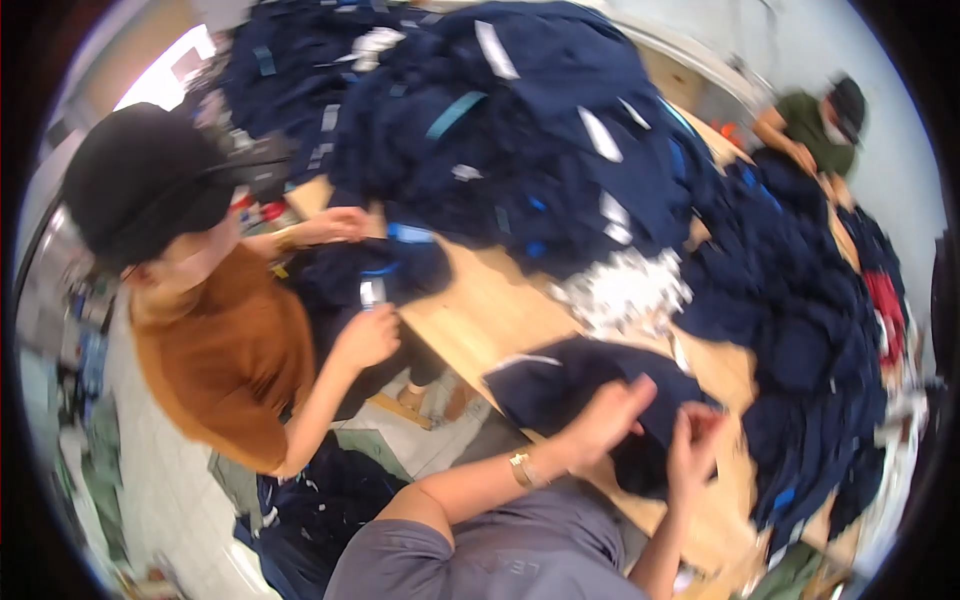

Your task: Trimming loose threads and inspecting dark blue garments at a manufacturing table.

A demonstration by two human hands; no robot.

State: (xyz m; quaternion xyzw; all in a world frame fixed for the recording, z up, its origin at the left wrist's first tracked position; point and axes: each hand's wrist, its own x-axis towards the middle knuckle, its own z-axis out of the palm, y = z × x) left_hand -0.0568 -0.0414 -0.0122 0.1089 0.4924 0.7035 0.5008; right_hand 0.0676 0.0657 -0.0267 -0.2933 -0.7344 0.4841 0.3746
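A dark navy garment point(550, 385) lies on the wooden table right in front of me, with a thin white strip along its far left edge. Over its middle is my left hand point(612, 415), with a gold-coloured watch on the wrist, its fingers stretched out and somewhat blurred. Close beside it, over the garment's right part, my right hand point(695, 440) has its fingertips drawn together in a pinch. Whatever sits in that pinch is too small and blurred to make out. Just beyond the garment rises a heap of white slips point(630, 290).
A large mound of navy garments point(520, 130) covers the table's far side, and more navy cloth point(800, 350) is piled on the right. At left, a person in a brown top point(225, 350) handles a navy piece. Another person point(815, 130) works at far right.
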